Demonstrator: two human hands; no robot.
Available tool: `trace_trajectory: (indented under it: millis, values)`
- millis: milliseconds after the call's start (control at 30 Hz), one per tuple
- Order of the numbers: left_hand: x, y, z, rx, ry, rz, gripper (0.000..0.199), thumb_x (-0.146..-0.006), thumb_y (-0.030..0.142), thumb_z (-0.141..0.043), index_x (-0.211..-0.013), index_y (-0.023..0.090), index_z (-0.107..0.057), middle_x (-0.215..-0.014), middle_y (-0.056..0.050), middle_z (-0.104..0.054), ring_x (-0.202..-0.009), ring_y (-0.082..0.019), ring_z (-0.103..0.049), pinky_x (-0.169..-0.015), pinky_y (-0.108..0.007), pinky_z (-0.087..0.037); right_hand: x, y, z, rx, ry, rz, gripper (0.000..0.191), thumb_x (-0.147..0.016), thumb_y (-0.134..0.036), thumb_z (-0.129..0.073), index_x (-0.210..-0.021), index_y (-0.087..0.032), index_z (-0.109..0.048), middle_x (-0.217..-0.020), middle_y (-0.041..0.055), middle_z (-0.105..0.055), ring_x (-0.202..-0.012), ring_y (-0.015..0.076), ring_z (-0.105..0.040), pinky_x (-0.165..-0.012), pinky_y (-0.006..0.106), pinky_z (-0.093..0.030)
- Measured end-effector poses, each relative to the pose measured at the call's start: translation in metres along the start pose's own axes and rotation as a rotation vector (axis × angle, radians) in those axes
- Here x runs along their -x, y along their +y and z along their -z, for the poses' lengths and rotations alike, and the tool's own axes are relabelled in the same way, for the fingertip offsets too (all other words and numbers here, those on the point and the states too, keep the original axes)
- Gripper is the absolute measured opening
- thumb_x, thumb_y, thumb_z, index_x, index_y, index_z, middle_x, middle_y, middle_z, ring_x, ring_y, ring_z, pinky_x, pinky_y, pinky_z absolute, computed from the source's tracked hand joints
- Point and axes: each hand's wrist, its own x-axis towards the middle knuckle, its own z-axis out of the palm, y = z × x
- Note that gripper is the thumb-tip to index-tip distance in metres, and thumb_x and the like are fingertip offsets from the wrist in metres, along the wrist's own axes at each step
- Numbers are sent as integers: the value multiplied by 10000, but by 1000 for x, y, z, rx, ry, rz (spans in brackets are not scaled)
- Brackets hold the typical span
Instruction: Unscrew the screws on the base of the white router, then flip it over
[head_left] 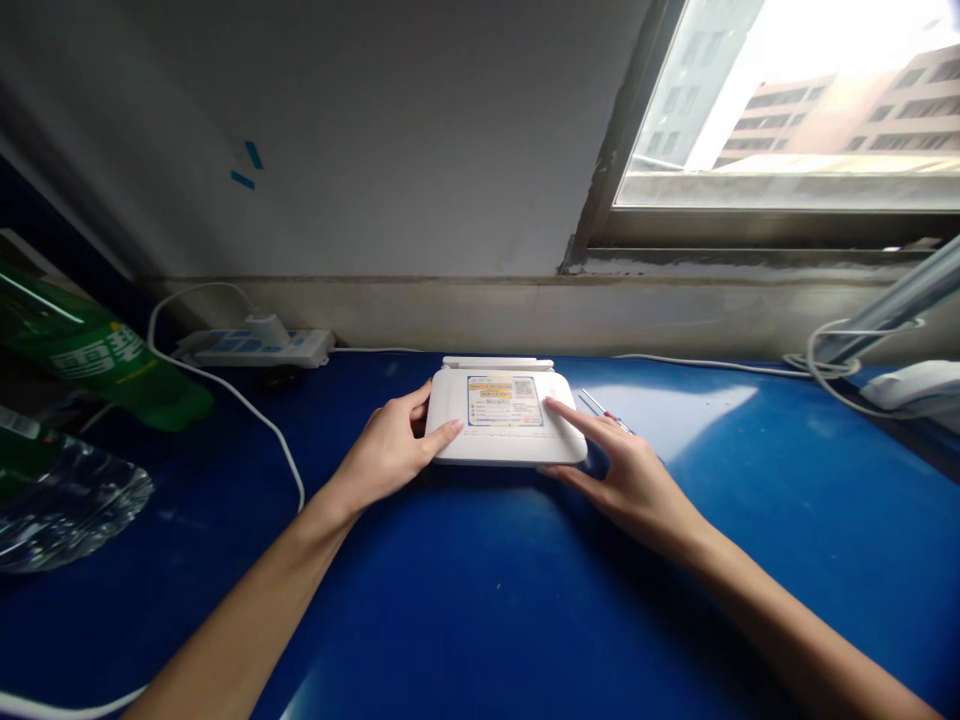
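1. The white plastic router [504,440] sits at my 12 o'clock on the blue tabletop [450,610], label facing up.
2. My left hand [386,450] lies over its left edge and my right hand [626,485] rests fingertips on top. The hands are apart, and neither looks clamped.
3. It looks light, stiff and smooth-shelled, so I'd take it by the long edges.
4. A small screwdriver [596,405] lies just beside it at 2 o'clock.

Grey-white plastered wall [337,130] with two scraps of blue tape [247,165]; stained concrete ledge [525,315] along its foot; dark-framed window [787,100] at upper right, bright with daylight; tan multistorey building [847,120] beyond; glossy blue tabletop [420,610] below.
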Motion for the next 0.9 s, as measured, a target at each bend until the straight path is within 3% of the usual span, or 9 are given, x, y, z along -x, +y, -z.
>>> trace_trajectory:
  millis: [200, 400, 500, 600, 700, 767, 800, 867, 900]
  values:
    - [-2, -8, -4, -33, 31, -44, 576, -885, 435, -821, -1407, 219, -704, -1351, -94, -748, -1243, -368, -715, -1106, -471, -555, 1, 2, 1, 150, -31, 57, 713, -1005, -547, -623, -1638, -279, -436, -1335, 151, -706, -1214, 352, -661, -1023, 556, -567]
    - [-2, -7, -3, -148, 59, -41, 497, -881, 422, -816, -1340, 244, -749, -1363, -65, -743, -1259, -360, -707, -1135, -451, -531, 1, 1, 3, 281, -39, 141, 691, -1035, -492, -600, -1653, -257, -399, -1351, 151, -696, -1201, 336, -626, -1030, 543, -559]
    - [2, -3, -5, -196, 131, -31, 586, -827, 410, -865, -1378, 262, -732, -1337, -70, -757, -1234, -383, -716, -1137, -456, -526, 1, 0, 5, 326, -53, 185, 703, -1041, -487, -593, -1666, -258, -364, -1385, 152, -686, -1197, 348, -609, -1010, 568, -563]
    - [3, 2, -9, -267, 213, -37, 739, -792, 373, -892, -1483, 263, -654, -1338, -93, -754, -1261, -410, -690, -1209, -497, -443, 0, -1, 8, 364, -61, 208, 709, -1043, -486, -590, -1666, -236, -364, -1342, 175, -699, -1177, 360, -619, -984, 583, -576]
    - [4, 15, -13, -268, 284, -192, 635, -813, 295, -873, -1425, 276, -706, -1389, -77, -721, -1394, -393, -580, -1311, -488, -282, -2, -6, 11, 414, -68, 208, 737, -1036, -494, -599, -1674, -216, -356, -1274, 189, -720, -1148, 373, -647, -950, 576, -591]
    - [12, 27, -11, -194, 242, -318, 464, -855, 244, -830, -1315, 284, -778, -1408, -53, -704, -1457, -365, -508, -1345, -461, -202, -2, -12, 19, 445, -55, 194, 753, -1028, -509, -605, -1680, -231, -351, -1217, 178, -745, -1082, 381, -681, -910, 586, -596]
    - [20, 33, -9, -146, 167, -331, 420, -861, 223, -822, -1275, 287, -797, -1408, -45, -702, -1462, -361, -500, -1351, -464, -185, -1, -16, 26, 446, -44, 179, 738, -1025, -519, -605, -1671, -248, -374, -1186, 167, -760, -1037, 381, -700, -887, 587, -597]
    - [46, 41, -1, -47, -17, -278, 374, -820, 180, -857, -1175, 293, -831, -1345, -50, -728, -1411, -378, -545, -1336, -481, -249, 7, -23, 47, 390, 3, 147, 641, -1002, -577, -619, -1570, -288, -547, -1180, 147, -780, -995, 385, -727, -848, 569, -599]
    - [63, 41, 4, 9, -52, -261, 347, -795, 187, -885, -1118, 308, -841, -1286, -53, -749, -1351, -380, -591, -1305, -472, -326, 14, -25, 61, 311, 17, 123, 508, -1000, -573, -627, -1437, -320, -676, -1169, 118, -790, -969, 363, -742, -808, 512, -609]
